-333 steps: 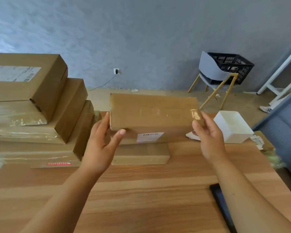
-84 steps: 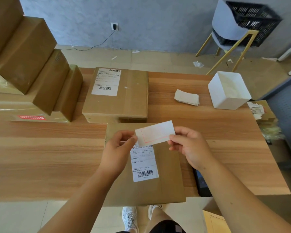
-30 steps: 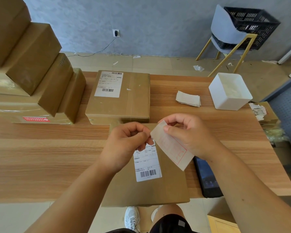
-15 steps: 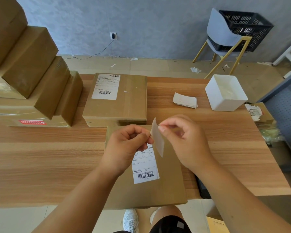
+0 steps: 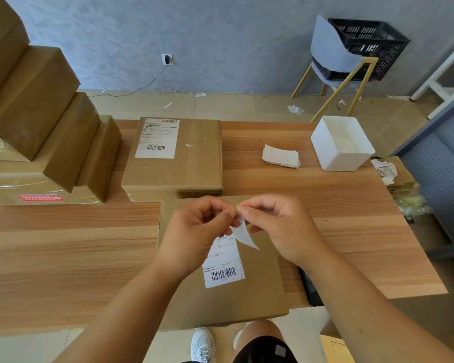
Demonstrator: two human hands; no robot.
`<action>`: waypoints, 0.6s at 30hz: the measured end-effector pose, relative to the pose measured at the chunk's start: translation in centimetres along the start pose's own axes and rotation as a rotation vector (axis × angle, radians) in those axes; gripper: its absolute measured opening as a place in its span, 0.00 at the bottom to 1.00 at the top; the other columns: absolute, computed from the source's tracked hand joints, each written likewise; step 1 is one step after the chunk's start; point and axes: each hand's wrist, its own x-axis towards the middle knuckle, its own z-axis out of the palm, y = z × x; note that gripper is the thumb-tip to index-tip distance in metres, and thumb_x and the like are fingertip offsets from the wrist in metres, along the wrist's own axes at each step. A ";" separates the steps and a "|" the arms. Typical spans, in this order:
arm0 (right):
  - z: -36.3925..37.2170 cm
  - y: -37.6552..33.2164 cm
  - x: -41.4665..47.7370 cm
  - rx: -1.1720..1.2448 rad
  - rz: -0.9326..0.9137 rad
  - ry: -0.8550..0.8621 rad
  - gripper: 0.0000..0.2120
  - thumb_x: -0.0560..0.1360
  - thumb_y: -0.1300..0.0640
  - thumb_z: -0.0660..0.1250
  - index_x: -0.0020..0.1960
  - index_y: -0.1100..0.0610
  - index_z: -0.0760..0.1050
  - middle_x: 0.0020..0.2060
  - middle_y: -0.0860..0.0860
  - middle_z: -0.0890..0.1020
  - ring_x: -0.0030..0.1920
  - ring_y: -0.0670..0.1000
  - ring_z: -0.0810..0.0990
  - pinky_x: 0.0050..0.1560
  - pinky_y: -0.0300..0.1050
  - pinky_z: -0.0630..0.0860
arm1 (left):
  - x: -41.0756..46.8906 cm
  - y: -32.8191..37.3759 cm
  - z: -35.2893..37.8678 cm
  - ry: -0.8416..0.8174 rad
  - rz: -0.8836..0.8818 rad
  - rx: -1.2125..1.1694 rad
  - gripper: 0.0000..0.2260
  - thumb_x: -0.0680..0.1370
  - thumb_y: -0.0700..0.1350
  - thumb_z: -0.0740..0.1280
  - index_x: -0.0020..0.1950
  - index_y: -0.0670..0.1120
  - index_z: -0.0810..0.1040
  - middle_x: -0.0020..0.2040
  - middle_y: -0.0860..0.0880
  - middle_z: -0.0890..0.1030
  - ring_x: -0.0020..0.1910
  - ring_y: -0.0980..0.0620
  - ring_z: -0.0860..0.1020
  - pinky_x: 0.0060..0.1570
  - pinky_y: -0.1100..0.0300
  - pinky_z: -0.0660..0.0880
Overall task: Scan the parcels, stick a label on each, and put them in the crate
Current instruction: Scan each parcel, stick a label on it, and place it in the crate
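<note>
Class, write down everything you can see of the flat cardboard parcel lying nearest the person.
The parcel is a flat, roughly square box of plain brown cardboard, closed, lying on the wooden table with its near edge overhanging the table's edge. A white shipping label with a barcode is stuck on its top face. The left hand and right hand pinch a small white sticker above its far half; whether they touch it cannot be told.
</note>
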 end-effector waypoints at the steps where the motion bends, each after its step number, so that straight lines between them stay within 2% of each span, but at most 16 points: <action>1: 0.0 0.0 0.0 0.038 0.023 -0.001 0.07 0.75 0.59 0.69 0.42 0.50 0.84 0.40 0.50 0.85 0.42 0.48 0.82 0.41 0.39 0.78 | 0.0 0.0 0.1 0.000 0.003 -0.001 0.07 0.75 0.37 0.67 0.39 0.44 0.81 0.34 0.49 0.83 0.31 0.58 0.77 0.34 0.68 0.73; 3: 0.1 0.2 -0.1 0.125 0.089 0.035 0.08 0.75 0.59 0.68 0.40 0.51 0.84 0.38 0.51 0.85 0.41 0.49 0.82 0.40 0.40 0.78 | 0.0 -0.2 0.3 0.019 -0.012 -0.005 0.07 0.75 0.36 0.66 0.39 0.44 0.80 0.34 0.49 0.82 0.30 0.58 0.76 0.33 0.69 0.72; 5: 0.0 0.3 0.1 0.221 0.187 0.141 0.09 0.76 0.59 0.67 0.39 0.53 0.82 0.36 0.51 0.84 0.40 0.50 0.81 0.38 0.42 0.77 | 0.1 -0.5 0.4 0.058 -0.051 -0.011 0.10 0.75 0.35 0.66 0.37 0.46 0.79 0.33 0.50 0.82 0.29 0.58 0.75 0.33 0.68 0.72; 9: -1.3 0.8 0.2 0.483 0.384 0.342 0.05 0.76 0.62 0.66 0.42 0.59 0.79 0.37 0.53 0.83 0.38 0.51 0.81 0.35 0.44 0.76 | 0.5 -1.1 0.7 0.130 -0.130 -0.026 0.14 0.74 0.35 0.63 0.32 0.49 0.78 0.33 0.51 0.81 0.30 0.58 0.75 0.32 0.68 0.72; 11: -2.3 1.2 0.1 0.595 0.463 0.414 0.03 0.76 0.62 0.67 0.46 0.60 0.79 0.38 0.53 0.83 0.36 0.50 0.81 0.32 0.44 0.76 | 0.9 -1.4 0.9 0.154 -0.171 -0.058 0.14 0.75 0.37 0.63 0.32 0.50 0.78 0.33 0.51 0.81 0.31 0.58 0.75 0.33 0.65 0.72; 14: -4.0 2.1 0.0 0.706 0.576 0.519 0.05 0.75 0.62 0.67 0.50 0.60 0.79 0.35 0.52 0.82 0.31 0.47 0.79 0.28 0.40 0.72 | 1.8 -2.0 1.6 0.199 -0.232 -0.090 0.15 0.75 0.37 0.63 0.30 0.50 0.78 0.31 0.52 0.79 0.31 0.57 0.75 0.35 0.61 0.70; 18: -7.0 3.3 -0.4 0.793 0.641 0.654 0.02 0.76 0.63 0.66 0.46 0.61 0.78 0.33 0.52 0.79 0.28 0.45 0.76 0.25 0.38 0.69 | 3.2 -2.7 2.6 0.286 -0.274 -0.075 0.12 0.72 0.39 0.66 0.28 0.49 0.75 0.30 0.50 0.78 0.29 0.55 0.71 0.34 0.60 0.69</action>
